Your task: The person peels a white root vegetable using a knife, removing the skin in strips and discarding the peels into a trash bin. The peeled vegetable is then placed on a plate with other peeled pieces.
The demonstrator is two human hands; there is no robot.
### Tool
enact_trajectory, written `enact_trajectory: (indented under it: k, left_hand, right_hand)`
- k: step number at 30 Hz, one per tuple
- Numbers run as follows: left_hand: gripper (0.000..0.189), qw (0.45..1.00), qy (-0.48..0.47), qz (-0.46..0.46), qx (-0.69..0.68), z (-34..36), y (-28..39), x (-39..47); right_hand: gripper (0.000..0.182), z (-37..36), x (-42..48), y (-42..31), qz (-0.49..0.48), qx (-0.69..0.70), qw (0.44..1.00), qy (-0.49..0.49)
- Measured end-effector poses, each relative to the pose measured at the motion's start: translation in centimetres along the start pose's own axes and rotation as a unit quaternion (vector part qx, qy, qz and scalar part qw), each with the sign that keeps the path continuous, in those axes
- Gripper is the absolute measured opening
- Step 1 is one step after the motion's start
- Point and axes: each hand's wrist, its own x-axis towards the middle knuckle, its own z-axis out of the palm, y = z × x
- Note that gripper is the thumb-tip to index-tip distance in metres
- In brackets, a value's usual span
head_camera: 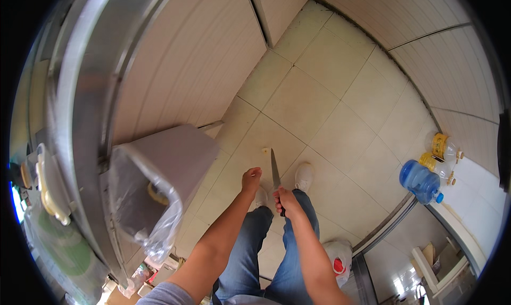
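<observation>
My right hand (287, 199) grips the black handle (283, 211) of a kitchen knife, whose long pointed steel blade (274, 167) reaches forward over the floor. Beside it, my left hand (251, 179) is held with its fingers curled in, and I see nothing in it. The two hands are apart, out in front of my legs. On the tile beyond the knife tip lies a small pale scrap (265, 150). To the left stands a grey bin (187, 145) with a clear plastic liner (169, 193) over its rim. A yellowish curved piece (157, 194) is inside.
A panelled cabinet front (191, 57) and metal-edged counter (86, 85) rise at left. Two clear plastic bottles with yellow labels (439, 145) (433, 163) and a blue water jug (419, 179) are at right. A white plastic bag (339, 257) sits beside my right leg.
</observation>
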Motion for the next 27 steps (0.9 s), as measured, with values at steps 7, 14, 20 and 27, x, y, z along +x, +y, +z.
enact_trajectory:
  k: [7, 14, 20, 27]
  left_hand:
    - [0.041, 0.997, 0.026, -0.073, -0.014, 5.2, -9.5, 11.8]
    - [0.049, 0.945, 0.092, 0.111, 0.294, 8.9, -10.7, 17.8]
    - [0.032, 0.938, 0.056, 0.168, 0.299, 8.7, -12.0, 21.1]
    - [0.027, 0.951, 0.148, 0.191, 0.190, 9.0, -13.4, 18.4]
  right_hand:
    - [0.041, 0.0, 5.3, -1.3, -0.035, -0.014, 0.999, -0.020]
    - [0.041, -2.5, 11.7, -1.9, -0.106, -0.202, 0.972, 0.062]
    - [0.037, -2.2, 11.6, -4.8, -0.121, -0.119, 0.984, 0.060]
    - [0.035, -1.6, 7.3, -6.4, -0.166, -0.006, 0.984, 0.068]
